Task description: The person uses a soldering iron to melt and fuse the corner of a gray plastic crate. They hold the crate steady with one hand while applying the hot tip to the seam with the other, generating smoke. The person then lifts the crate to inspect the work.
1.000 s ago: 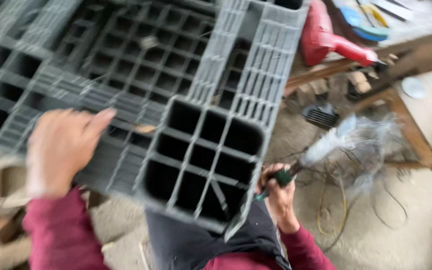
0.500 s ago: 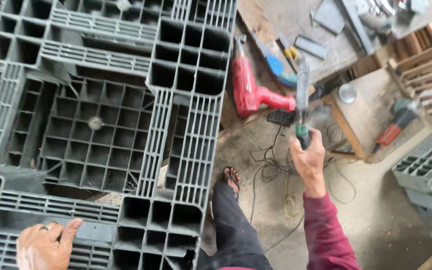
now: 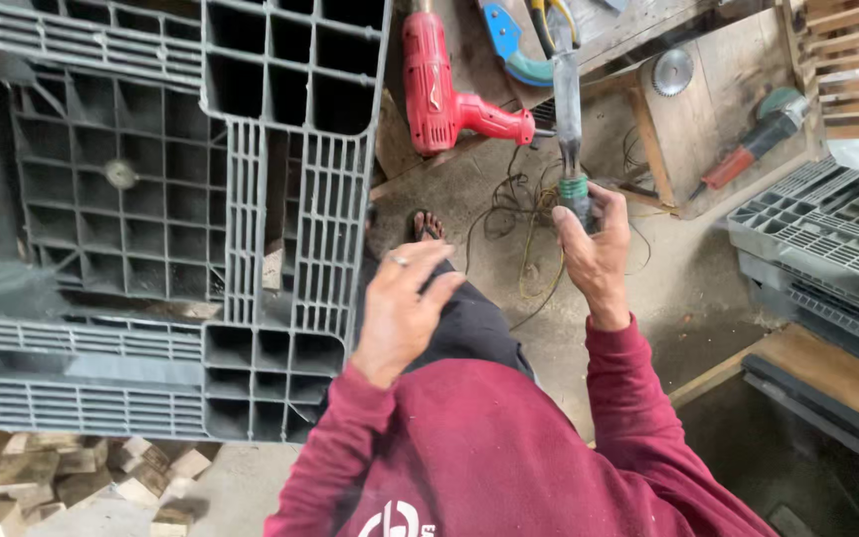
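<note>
Right hand [image 3: 594, 254] grip is wrapped tight around the green-banded handle of a long rod-like tool [image 3: 569, 119], which points up and away; judged rigid, light, best held at that handle. Left hand [image 3: 400, 308] is spread, holding nothing, just beside the grey plastic pallet [image 3: 151, 229], judged stiff and bulky.

L hand [image 3: 402, 303] raised, fingers spread & loose, palm down, holding nothing. R hand [image 3: 594, 249] fisted tight, thumb up. Both arms bent fwd, red sleeves to wrists.
</note>
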